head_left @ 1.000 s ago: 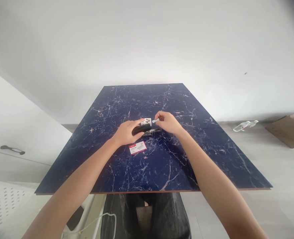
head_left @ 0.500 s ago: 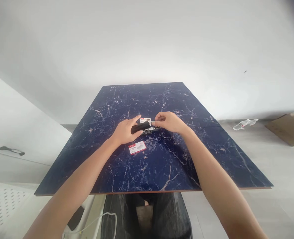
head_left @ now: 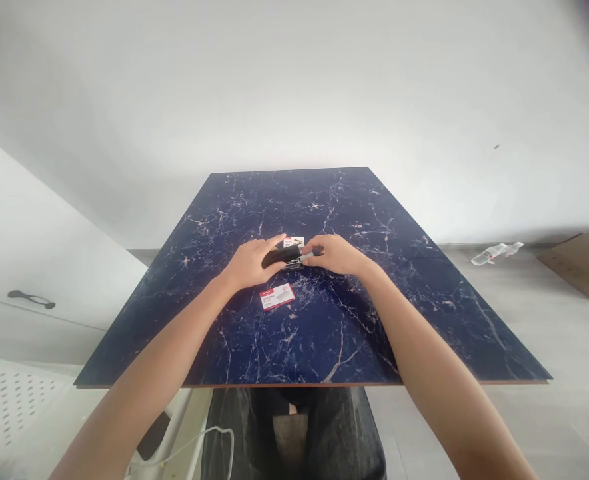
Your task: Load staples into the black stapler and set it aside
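Observation:
My left hand [head_left: 250,263] is closed round a black stapler [head_left: 287,253], its thumb on the near side and fingers on the far side. The stapler lies across the table with its top raised from the metal base. At its right end, my right hand [head_left: 335,255] pinches a short silver-grey strip of staples [head_left: 306,255] against the stapler's opening. How far the strip sits inside cannot be made out. A red-and-white staple box [head_left: 277,297] lies just in front of the stapler. Behind it is a second small red-and-white box [head_left: 294,241], partly covered by my hands.
The dark blue marbled table [head_left: 294,347] stands against a white wall. On the floor at the right are a clear plastic bottle [head_left: 494,253] and a cardboard box [head_left: 582,265]. A white perforated surface [head_left: 12,413] and a white cable [head_left: 219,429] are at the lower left.
My right hand has come slightly lower and turned, its fingers now closer round the stapler's right end. My left hand keeps its hold. The whole view has shifted slightly.

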The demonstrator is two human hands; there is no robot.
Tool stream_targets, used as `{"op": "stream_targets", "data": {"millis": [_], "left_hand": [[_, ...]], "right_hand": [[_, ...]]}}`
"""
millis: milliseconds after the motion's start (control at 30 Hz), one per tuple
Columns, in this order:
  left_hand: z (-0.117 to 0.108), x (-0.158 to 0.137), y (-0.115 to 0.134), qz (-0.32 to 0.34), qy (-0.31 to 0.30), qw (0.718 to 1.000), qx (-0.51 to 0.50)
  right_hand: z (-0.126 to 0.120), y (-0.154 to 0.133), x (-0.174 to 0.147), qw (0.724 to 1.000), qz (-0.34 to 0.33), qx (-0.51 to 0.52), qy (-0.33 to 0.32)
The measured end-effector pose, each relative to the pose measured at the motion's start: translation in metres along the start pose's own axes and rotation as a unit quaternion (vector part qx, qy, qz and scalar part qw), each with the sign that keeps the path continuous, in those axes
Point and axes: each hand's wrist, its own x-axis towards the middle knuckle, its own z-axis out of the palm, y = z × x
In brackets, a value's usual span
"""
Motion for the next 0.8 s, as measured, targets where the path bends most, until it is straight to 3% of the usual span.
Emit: {"op": "stream_targets", "data": {"millis": [467, 800], "left_hand": [[0.0005, 0.0000, 0.0001, 0.015, 0.010, 1.000, 0.013], [0.0042, -0.0008, -0.0009, 0.026, 0.024, 0.999, -0.006]], "right_hand": [[0.0002, -0.0044, 0.0010, 0.999, 0.022, -0.011, -0.024], [0.0041, -0.0069, 0.0004, 1.000, 0.011, -0.011, -0.005]]}}
